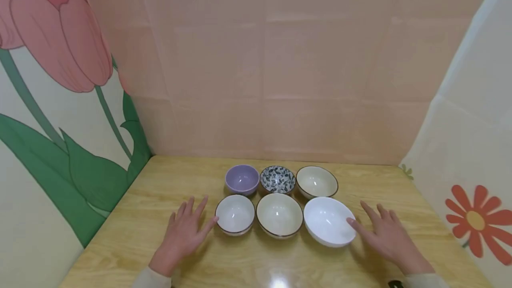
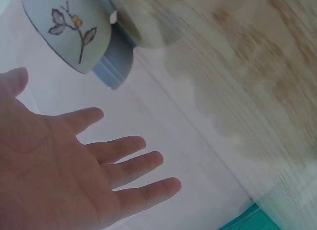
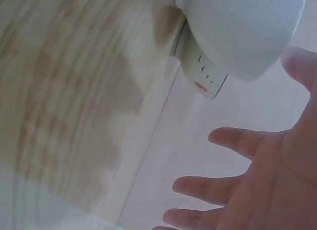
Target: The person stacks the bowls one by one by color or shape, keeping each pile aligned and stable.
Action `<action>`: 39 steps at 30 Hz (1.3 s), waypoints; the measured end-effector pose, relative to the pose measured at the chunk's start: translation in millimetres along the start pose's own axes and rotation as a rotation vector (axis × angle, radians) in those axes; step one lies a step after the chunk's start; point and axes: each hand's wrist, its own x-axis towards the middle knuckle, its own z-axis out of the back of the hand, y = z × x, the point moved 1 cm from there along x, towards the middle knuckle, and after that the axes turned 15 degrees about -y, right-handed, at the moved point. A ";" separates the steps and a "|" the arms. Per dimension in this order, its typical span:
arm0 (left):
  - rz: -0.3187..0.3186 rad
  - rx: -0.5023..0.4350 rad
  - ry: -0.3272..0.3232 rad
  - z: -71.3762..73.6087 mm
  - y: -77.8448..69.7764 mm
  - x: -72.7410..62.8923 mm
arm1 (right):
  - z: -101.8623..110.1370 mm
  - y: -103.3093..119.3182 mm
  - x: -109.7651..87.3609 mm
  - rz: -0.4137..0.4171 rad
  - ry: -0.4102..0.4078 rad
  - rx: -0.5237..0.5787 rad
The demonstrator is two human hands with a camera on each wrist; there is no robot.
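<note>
Two rows of bowls stand on a wooden table. In the front row are a small whitish bowl with a brown rim (image 1: pixel 234 214), a cream bowl with a brown rim (image 1: pixel 279 215) and a plain white bowl (image 1: pixel 329 222). Behind them are a purple bowl (image 1: pixel 242 179), a blue-and-white leaf-patterned bowl (image 1: pixel 278 179) and another cream bowl (image 1: pixel 317 182). My left hand (image 1: pixel 185 230) has its fingers spread, thumb at the small whitish bowl's left edge. On the other side my right hand (image 1: pixel 386 237) is spread too, its thumb at the white bowl's right rim. Neither hand grips anything.
The wooden table (image 1: pixel 180 177) ends at a pink cloth backdrop (image 1: pixel 260 66). To the left hangs a cloth with a large tulip print (image 1: pixel 60 34). A pale cloth with a red flower print (image 1: pixel 476 221) borders the right side.
</note>
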 end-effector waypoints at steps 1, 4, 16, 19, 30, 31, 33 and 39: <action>0.000 -0.001 0.002 0.0 0.0 0.4 | 0.6 1.5 0.7 -0.001 0.003 0.004; 0.002 -0.003 0.016 -0.1 0.2 0.6 | 2.8 6.8 1.8 -0.010 0.018 0.017; -0.071 -0.064 -0.061 4.6 -7.3 4.7 | 31.2 68.0 55.4 0.139 -0.044 -0.017; -0.098 -0.046 -0.113 5.2 -12.9 9.8 | 31.6 94.5 70.6 0.184 0.022 -0.027; -0.141 -0.051 -0.138 4.8 -36.7 27.3 | -16.4 161.9 111.1 0.247 0.277 0.061; -0.149 -0.052 -0.142 4.4 -38.9 28.2 | -21.2 163.8 112.8 0.217 0.316 0.063; -0.164 -0.053 -0.150 3.9 -43.3 30.1 | -30.7 165.1 115.3 0.140 0.385 0.052; -0.162 -0.069 -0.133 3.3 -55.2 36.4 | -49.9 165.0 117.1 0.031 0.501 0.029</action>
